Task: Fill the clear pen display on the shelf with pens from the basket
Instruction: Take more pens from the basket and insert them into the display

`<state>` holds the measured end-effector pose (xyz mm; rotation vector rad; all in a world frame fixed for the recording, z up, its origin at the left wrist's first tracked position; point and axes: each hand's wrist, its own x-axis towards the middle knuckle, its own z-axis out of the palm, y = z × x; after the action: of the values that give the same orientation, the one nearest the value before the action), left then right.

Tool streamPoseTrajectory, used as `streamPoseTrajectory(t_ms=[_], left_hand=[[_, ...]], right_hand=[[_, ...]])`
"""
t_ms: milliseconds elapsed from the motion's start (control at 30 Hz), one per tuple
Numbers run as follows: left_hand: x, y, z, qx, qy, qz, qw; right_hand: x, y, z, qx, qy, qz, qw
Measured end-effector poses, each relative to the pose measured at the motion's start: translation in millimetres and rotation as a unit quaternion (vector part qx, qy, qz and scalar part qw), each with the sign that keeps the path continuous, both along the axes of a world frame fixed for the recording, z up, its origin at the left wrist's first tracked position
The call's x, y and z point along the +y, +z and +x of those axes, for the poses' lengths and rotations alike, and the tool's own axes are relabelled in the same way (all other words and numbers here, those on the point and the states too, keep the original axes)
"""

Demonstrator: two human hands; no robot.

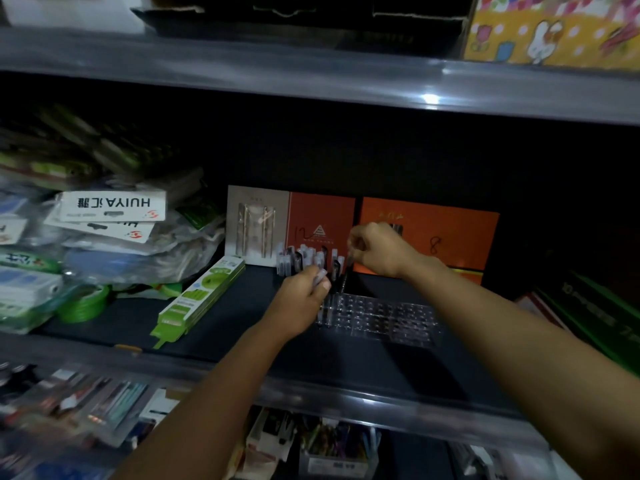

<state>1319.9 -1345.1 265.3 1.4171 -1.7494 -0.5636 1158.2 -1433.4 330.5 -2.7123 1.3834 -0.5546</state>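
Head view, both hands apparently pinching pens, left [304,292], right [374,247], above clear display [381,318].

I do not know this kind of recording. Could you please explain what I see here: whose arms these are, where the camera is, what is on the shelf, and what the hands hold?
There is no machine here. The two bare arms belong to a person who wears a camera on the head, so you look forward and down along the arms at a shop shelf.

In the middle lies a clear pen display, a plastic block with many small holes. Most holes are empty; a few pens stand at its back left corner.

The left hand holds a pen or two over the display. The right hand pinches a pen upright, near the standing ones.

Behind stand orange boxes. To the left lie a green pack, a roll of green tape and bagged goods. The basket is not in view.
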Motion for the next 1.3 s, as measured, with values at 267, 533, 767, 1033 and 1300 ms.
streamPoseTrajectory(t_ms=[267, 533, 767, 1033, 1300], left_hand=[[-4.8, -8.3, 6.5, 0.002, -0.006, -0.024, 1.000], [-0.1, -5.4, 11.0, -0.007, -0.001, -0.028, 1.000], [-2.6, -3.4, 7.2, -0.001, -0.002, -0.018, 1.000], [6.8, 7.5, -6.0, 0.040, 0.006, -0.011, 0.999], [16.5, 19.3, -19.3, 0.024, -0.012, -0.020, 0.999]], right_hand=[[-2.6, 5.4, 11.0, 0.035, -0.008, 0.013, 0.999], [-5.4, -1.8, 10.9, 0.058, -0.006, 0.026, 0.998], [7.2, 8.0, 4.9, 0.029, 0.001, 0.014, 0.999], [61.3, 30.7, 0.3, -0.041, 0.121, 0.036, 0.991], [81.2, 37.7, -1.5, -0.035, 0.127, 0.023, 0.991]])
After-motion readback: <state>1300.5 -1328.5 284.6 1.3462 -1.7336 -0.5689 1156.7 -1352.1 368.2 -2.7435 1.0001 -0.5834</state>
